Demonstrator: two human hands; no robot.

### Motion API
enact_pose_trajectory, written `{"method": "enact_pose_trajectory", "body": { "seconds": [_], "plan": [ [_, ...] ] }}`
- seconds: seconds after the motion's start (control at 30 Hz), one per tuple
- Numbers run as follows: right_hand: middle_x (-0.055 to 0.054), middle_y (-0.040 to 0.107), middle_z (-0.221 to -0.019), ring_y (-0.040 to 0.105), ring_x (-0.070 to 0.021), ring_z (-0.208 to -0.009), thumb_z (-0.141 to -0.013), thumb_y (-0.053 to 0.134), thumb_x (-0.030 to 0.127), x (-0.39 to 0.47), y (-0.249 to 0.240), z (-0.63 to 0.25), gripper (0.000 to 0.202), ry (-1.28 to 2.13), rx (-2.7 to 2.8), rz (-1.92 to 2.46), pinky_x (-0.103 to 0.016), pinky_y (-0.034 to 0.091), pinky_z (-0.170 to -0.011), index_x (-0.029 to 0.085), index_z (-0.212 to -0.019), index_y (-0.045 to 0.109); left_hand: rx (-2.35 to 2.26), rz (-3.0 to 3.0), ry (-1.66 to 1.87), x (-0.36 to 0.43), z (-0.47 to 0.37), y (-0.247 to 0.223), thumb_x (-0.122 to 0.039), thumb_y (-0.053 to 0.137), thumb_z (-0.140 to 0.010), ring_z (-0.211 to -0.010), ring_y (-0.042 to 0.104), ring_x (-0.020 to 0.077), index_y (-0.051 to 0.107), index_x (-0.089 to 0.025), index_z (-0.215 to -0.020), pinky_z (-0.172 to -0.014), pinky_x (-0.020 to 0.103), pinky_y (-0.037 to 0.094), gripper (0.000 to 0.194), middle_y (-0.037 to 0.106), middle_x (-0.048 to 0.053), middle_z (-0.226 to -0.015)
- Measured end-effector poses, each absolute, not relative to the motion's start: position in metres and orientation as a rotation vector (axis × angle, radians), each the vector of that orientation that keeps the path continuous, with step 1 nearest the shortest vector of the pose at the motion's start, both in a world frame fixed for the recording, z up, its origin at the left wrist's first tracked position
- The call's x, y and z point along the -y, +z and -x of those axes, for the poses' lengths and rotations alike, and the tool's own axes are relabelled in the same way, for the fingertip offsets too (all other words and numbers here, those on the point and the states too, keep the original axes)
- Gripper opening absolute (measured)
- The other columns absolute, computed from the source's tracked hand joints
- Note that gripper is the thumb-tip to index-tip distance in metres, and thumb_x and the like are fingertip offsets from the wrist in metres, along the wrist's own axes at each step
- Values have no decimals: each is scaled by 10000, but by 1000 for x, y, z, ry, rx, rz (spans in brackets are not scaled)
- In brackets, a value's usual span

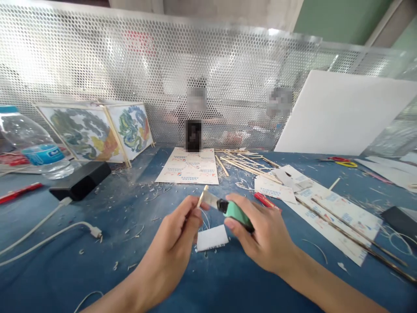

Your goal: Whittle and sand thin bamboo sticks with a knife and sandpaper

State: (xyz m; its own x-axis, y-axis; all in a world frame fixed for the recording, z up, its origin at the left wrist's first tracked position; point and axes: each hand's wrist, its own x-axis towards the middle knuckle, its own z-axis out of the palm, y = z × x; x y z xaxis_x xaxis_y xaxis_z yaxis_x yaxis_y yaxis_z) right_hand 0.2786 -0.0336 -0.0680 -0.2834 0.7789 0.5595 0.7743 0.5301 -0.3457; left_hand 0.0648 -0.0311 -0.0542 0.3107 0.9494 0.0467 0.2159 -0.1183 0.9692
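Between the fingers of my left hand [180, 226] is a short pale wooden stick [202, 196], its tip pointing up and away. My right hand [262, 232] grips a green utility knife [237, 214] with a black front end. Its blade [210, 199] reaches left and appears to touch the stick; the exact contact is hard to make out. Below the hands, a small folded white piece of sandpaper [212, 238] lies on the blue table [156, 284]. A thin curled shaving hangs close to my left fingertips.
Sandpaper sheets [192, 167] and thin wooden sticks [247, 165] lie ahead, among scattered shavings. At left stand a water bottle [42, 148], a black box [81, 180] and painted panels [84, 132]. Scissors [343, 161] and dark rods [345, 232] are right. A perforated metal screen [228, 74] rises behind.
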Motion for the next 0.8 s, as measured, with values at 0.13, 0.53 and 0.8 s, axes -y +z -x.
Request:
{"method": "enact_pose_trajectory", "body": {
  "seconds": [0.13, 0.53, 0.8],
  "plan": [
    [-35, 741, -948, 681, -184, -655, -1000, 467, 430, 35, -71, -277, 394, -17, 2162, 1203, -299, 428, -542, 191, -1304, 537, -1038, -1639, 913, 36, -63, -53, -451, 429, -1018, -640, 376, 122, 510, -233, -889, -593, 226, 388, 266, 425, -38, -717],
    [-50, 772, -995, 720, -197, -680, -995, 475, 434, 39, -74, -273, 407, -169, 2186, 1241, -302, 446, -525, 188, -1306, 562, -1182, -1790, 816, 32, -66, -55, -470, 359, -1034, -607, 317, 116, 457, -210, -794, -538, 232, 299, 367, 433, -48, -678],
    [-58, 782, -1017, 725, -202, -641, -999, 458, 470, 41, -74, -269, 414, -254, 2135, 1427, -298, 399, -469, 210, -1292, 593, -1365, -1847, 857, 24, -66, -58, -513, 415, -1003, -568, 208, 105, 285, -213, -659, -486, 242, 196, 474, 221, -71, -612]
  ]
}}
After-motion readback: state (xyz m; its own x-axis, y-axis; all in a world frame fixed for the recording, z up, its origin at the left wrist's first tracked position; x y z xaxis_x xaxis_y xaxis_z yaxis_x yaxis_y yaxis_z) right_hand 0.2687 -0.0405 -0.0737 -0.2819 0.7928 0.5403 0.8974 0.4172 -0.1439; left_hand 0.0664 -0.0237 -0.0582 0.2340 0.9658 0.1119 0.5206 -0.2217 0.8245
